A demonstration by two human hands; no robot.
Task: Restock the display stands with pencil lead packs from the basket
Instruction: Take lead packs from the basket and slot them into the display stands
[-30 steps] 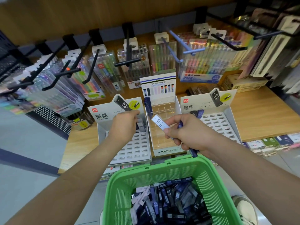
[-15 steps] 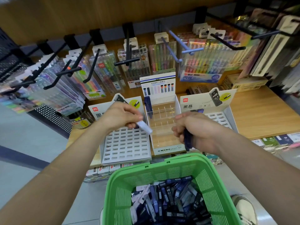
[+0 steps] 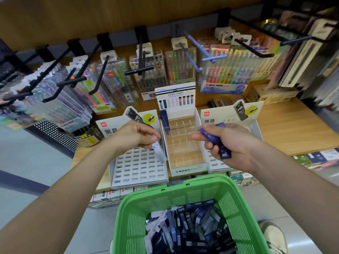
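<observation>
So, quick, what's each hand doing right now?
Left hand: pinching a pale lead pack.
Right hand: gripping dark blue lead packs.

Beyond the green plastic basket (image 3: 183,182), the left hand (image 3: 134,138) is pinching a pale slim lead pack (image 3: 160,152); the right hand (image 3: 236,146) is gripping a dark-blue plastic pack (image 3: 209,136).

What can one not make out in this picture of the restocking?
Head view only.
- Number of blue packs in the right hand: its fingers cover them.
- Slots of the right stand: mostly behind that hand.
- Lower part of the green basket: cut off by the bottom edge.
- Print on the pale pack in the left hand: blurred.
</observation>
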